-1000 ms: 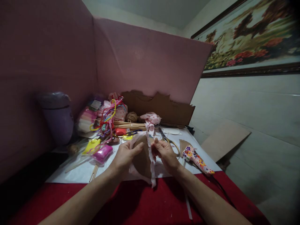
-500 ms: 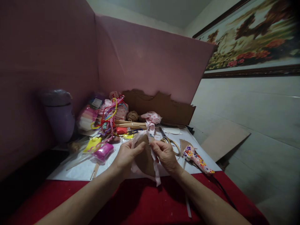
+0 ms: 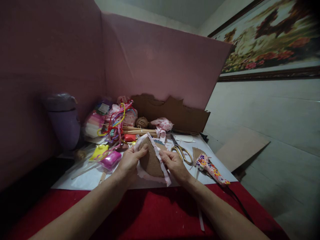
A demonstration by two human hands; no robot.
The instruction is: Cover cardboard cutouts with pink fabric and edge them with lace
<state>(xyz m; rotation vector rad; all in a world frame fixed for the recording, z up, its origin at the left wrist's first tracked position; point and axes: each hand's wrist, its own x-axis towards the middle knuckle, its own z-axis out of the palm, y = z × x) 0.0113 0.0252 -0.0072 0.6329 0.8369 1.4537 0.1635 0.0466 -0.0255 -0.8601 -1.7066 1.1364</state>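
Note:
My left hand (image 3: 129,162) and my right hand (image 3: 174,165) hold a brown cardboard piece (image 3: 150,161) between them, over the white sheet (image 3: 85,180). The piece is pointed at the top and edged with a pale pink ribbon (image 3: 160,160). The left thumb and fingers pinch its left edge. The right thumb presses the ribbon along its right edge. Both hands are closed on it.
Scissors (image 3: 180,150) and a flower-patterned glue gun (image 3: 211,169) lie right of the hands. Pink and yellow clay packs (image 3: 110,160), coloured cords (image 3: 117,123), bamboo sticks (image 3: 137,131), a twine ball (image 3: 141,122) and cardboard scraps (image 3: 175,113) sit behind. A purple container (image 3: 62,120) stands left.
The cardboard piece has been lowered and tilted flatter toward the table. The ribbon end that hung down now lies along the piece's right edge under my right thumb.

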